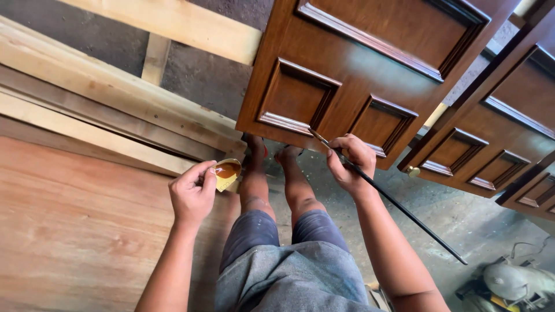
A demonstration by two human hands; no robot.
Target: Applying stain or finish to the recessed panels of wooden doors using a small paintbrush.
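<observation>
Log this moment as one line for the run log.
left hand: holds small cup of brown stain | right hand: holds long thin brush, tip at panelled door | seated, legs out

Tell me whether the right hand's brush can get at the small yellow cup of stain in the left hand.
Probably yes. The right hand holds the long thin brush against the door panel, and nothing but open air above the knees lies between it and the cup in the left hand.
</observation>
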